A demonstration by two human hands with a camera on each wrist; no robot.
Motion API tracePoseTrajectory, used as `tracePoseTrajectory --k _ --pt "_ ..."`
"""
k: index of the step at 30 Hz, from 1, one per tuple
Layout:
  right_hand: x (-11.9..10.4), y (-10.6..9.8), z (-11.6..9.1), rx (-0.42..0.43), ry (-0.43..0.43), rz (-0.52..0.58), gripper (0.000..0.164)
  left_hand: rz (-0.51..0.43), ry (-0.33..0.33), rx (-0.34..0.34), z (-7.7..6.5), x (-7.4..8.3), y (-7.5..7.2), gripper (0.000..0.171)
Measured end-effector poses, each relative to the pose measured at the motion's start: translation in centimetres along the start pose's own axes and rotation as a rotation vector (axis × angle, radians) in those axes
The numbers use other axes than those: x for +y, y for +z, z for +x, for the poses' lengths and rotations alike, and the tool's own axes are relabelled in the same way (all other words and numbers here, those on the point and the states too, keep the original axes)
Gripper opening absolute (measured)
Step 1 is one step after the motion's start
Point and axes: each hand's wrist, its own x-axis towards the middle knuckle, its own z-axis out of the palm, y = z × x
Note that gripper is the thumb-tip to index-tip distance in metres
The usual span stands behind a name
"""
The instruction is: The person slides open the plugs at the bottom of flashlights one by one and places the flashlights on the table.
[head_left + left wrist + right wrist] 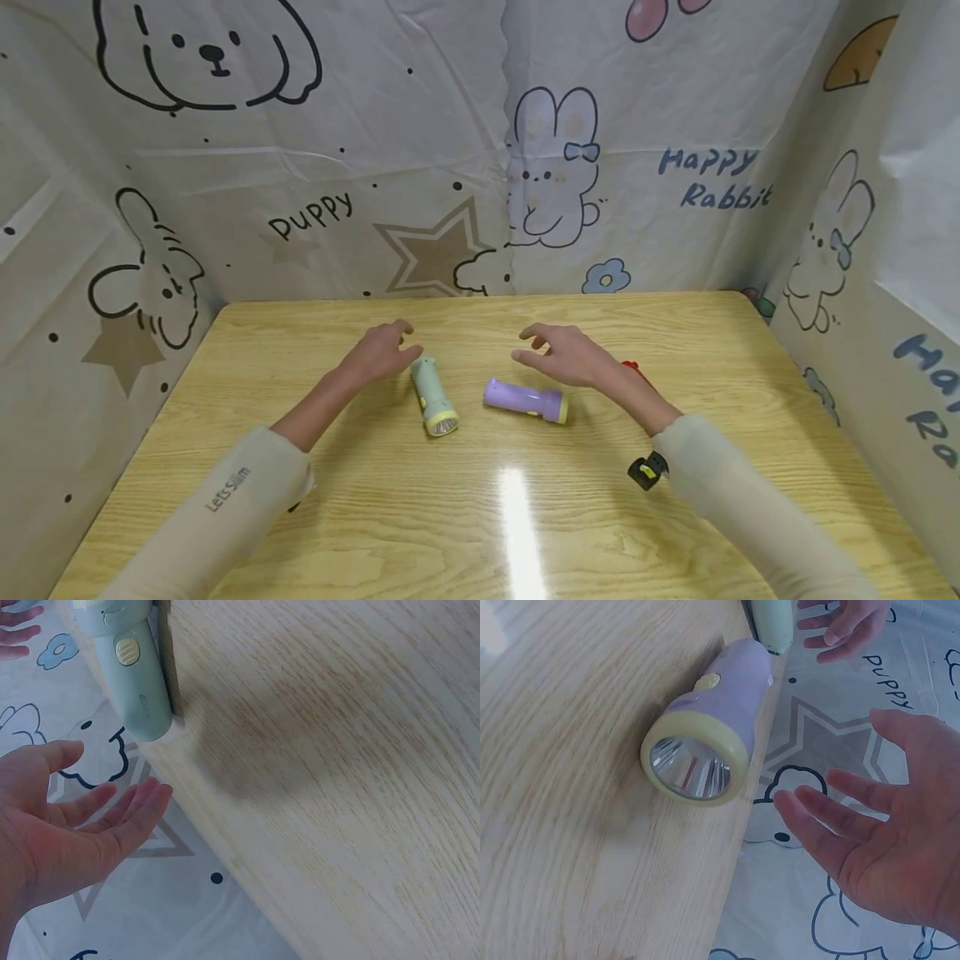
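Two flashlights lie on the wooden table. The mint green flashlight (431,392) has a yellow rim at its lens and a yellow button, seen in the left wrist view. Close to its tail end hovers my left hand (380,350), fingers loosely bent and holding nothing. To the right, the purple flashlight (522,398) lies on its side, its yellow-rimmed lens (691,766) facing the right wrist camera. Above and beyond it is my right hand (564,354), with relaxed, spread fingers and an empty palm. Neither hand appears to touch a flashlight.
A small red object (632,365) is mostly hidden behind my right forearm. The wooden table (390,533) meets a printed cloth wall (420,125) at its back, and more cloth hangs on both sides. A black wrist device (647,472) sits at the right sleeve.
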Motion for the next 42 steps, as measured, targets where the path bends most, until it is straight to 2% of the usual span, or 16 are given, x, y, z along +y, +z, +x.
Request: tracePoseTrajectory --k 10,22,42 --pt "-0.6 0.6 0.5 0.013 -0.012 0.015 0.055 0.000 -0.018 0.007 -0.2 -0.2 0.1 0.052" --pt "-1.9 2.1 1.5 0.044 -0.067 0.074 0.043 -0.031 -0.033 -0.003 -0.7 0.0 0.2 0.051" --pt "-3.3 4.2 2.1 0.039 -0.049 0.113 0.047 -0.043 -0.026 0.018 -1.2 -0.5 0.5 0.050"
